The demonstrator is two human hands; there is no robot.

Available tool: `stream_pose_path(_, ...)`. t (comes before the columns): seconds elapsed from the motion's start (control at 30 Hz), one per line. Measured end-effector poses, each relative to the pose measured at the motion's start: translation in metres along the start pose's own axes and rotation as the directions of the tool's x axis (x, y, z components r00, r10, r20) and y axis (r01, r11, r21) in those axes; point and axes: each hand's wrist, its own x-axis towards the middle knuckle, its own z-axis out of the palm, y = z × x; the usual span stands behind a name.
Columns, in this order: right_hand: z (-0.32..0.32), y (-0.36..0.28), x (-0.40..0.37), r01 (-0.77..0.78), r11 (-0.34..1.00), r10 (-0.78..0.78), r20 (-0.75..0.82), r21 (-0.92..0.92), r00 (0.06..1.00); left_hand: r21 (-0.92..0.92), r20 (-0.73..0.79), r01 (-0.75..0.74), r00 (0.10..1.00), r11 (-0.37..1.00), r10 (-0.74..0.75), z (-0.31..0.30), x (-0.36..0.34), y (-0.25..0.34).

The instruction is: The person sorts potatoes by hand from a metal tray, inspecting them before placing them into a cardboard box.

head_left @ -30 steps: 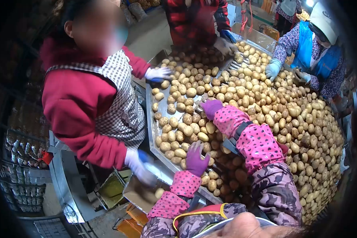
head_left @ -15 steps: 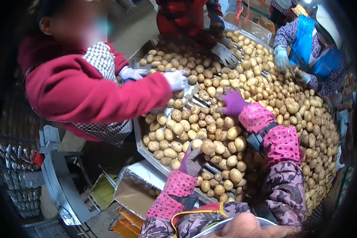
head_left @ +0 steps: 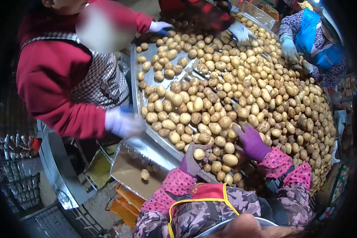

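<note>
My left hand (head_left: 191, 159), in a purple glove, curls around a small potato (head_left: 198, 154) at the near edge of the metal sorting table (head_left: 135, 97). My right hand (head_left: 250, 139), also purple-gloved, rests flat with fingers spread on the heap of potatoes (head_left: 242, 87) just to the right. Both sleeves are pink with dots. The heap covers most of the table.
A person in a red top and checked apron (head_left: 67, 75) stands at the left, one white-gloved hand (head_left: 123, 122) blurred by the table edge. Two more people work at the far side. A cardboard box (head_left: 131, 172) with one potato (head_left: 145, 174) sits below the table's near corner.
My right hand has pulled back from the far middle of the heap toward me. The person at the left withdrew an arm from over the potatoes. The camera tilted.
</note>
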Motion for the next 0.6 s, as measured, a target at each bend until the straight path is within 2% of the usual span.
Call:
stream_pose_path(0.07, -0.006, -0.004, -0.013, -0.063, 0.995, 0.052, 0.151, 0.074, 0.987, 0.094, -0.017, 0.017, 1.000, 0.995, -0.015, -0.015, -0.005, -0.018)
stream_pose_path(0.1, -0.016, -0.006, -0.016, -0.031, 0.984, 0.010, 0.118, 0.178, 0.993, 0.137, 0.040, 0.085, 0.995, 0.987, -0.091, -0.016, -0.014, -0.014)
stream_pose_path(0.13, -0.023, -0.009, -0.007, -0.119, 0.976, 0.079, 0.212, 0.180, 0.974, 0.180, 0.093, 0.153, 0.981, 0.972, -0.172, -0.015, -0.024, -0.011)
stream_pose_path(0.17, -0.026, -0.012, 0.007, -0.192, 0.974, 0.154, 0.273, 0.120, 0.950, 0.317, 0.056, 0.026, 0.997, 0.948, -0.046, -0.008, -0.033, -0.016)
stream_pose_path(0.2, -0.029, -0.016, 0.021, -0.257, 0.965, 0.228, 0.323, 0.051, 0.919, 0.324, 0.113, -0.019, 0.993, 0.946, -0.018, -0.014, -0.033, -0.019)
stream_pose_path(0.23, -0.030, -0.023, 0.032, -0.268, 0.961, 0.240, 0.281, 0.064, 0.929, 0.340, 0.113, -0.061, 0.993, 0.939, 0.024, -0.018, -0.036, -0.024)
stream_pose_path(0.27, -0.022, -0.020, 0.038, -0.159, 0.987, 0.155, 0.147, 0.017, 0.977, 0.285, 0.129, -0.067, 0.991, 0.956, 0.031, -0.019, -0.037, -0.024)
stream_pose_path(0.3, -0.007, -0.015, 0.042, -0.059, 0.997, 0.060, 0.013, -0.041, 0.998, 0.230, 0.144, -0.072, 0.989, 0.970, 0.039, -0.020, -0.037, -0.024)
stream_pose_path(0.33, 0.005, -0.012, 0.044, 0.026, 0.994, -0.038, -0.110, -0.106, 0.993, 0.100, 0.175, -0.028, 0.985, 0.995, 0.011, -0.031, -0.033, -0.027)
stream_pose_path(0.37, 0.007, -0.011, 0.048, -0.014, 0.996, 0.006, -0.083, -0.090, 0.996, -0.031, 0.209, 0.022, 0.978, 0.999, -0.015, -0.039, -0.032, -0.031)
stream_pose_path(0.4, 0.008, -0.008, 0.056, -0.054, 0.995, 0.049, -0.055, -0.080, 0.997, -0.041, 0.154, -0.022, 0.988, 0.999, 0.028, -0.040, -0.034, -0.035)
stream_pose_path(0.43, 0.025, 0.011, 0.063, -0.021, 0.998, 0.013, -0.122, -0.065, 0.992, -0.051, 0.185, -0.021, 0.982, 0.998, 0.030, -0.042, -0.036, -0.037)
stream_pose_path(0.47, 0.026, 0.014, 0.070, -0.065, 0.997, 0.069, -0.157, 0.028, 0.985, -0.061, 0.214, -0.016, 0.976, 0.998, 0.029, -0.041, -0.039, -0.037)
stream_pose_path(0.53, 0.030, 0.011, 0.071, -0.053, 0.999, 0.054, -0.270, 0.009, 0.961, 0.021, 0.195, -0.034, 0.980, 0.999, 0.029, -0.039, -0.049, -0.038)
stream_pose_path(0.6, 0.024, -0.018, 0.046, 0.177, 0.984, -0.179, -0.243, -0.030, 0.953, 0.109, 0.202, -0.046, 0.979, 0.993, 0.024, -0.050, -0.048, -0.041)
